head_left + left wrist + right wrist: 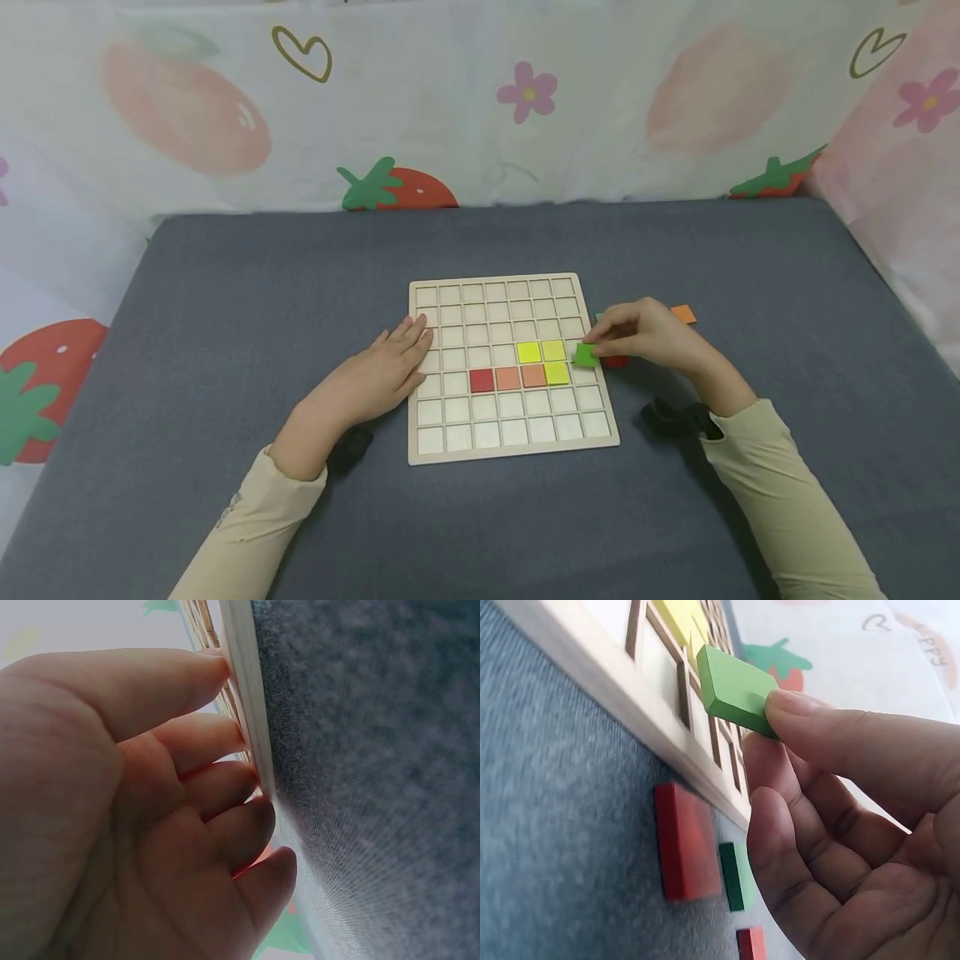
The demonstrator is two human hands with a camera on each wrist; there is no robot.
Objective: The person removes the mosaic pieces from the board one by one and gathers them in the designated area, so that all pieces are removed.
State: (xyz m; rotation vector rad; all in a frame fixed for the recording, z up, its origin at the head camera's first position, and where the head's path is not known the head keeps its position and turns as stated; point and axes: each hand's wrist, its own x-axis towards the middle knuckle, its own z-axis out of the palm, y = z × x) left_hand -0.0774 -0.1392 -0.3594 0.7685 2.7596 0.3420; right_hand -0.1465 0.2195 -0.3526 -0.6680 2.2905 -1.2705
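A wooden grid board (514, 450) lies on the table, its square cells partly filled. Yellow tiles (528, 352), two salmon tiles (507, 378) and a red tile (482, 381) sit in its middle rows. My right hand (651, 335) pinches a light green square tile (739, 684) between thumb and fingers, just above the board's right edge. On the left edge of the board rests my left hand (380, 371), its fingers spread and fairly straight. The left wrist view shows those fingertips (281, 862) touching the wooden rim.
Right of the board, partly under my right hand, lie loose tiles: a red one (688, 844), a dark green one (736, 876) and an orange one (683, 314). Grey cloth (225, 317) covers the table. A fruit-patterned curtain (450, 100) hangs behind it.
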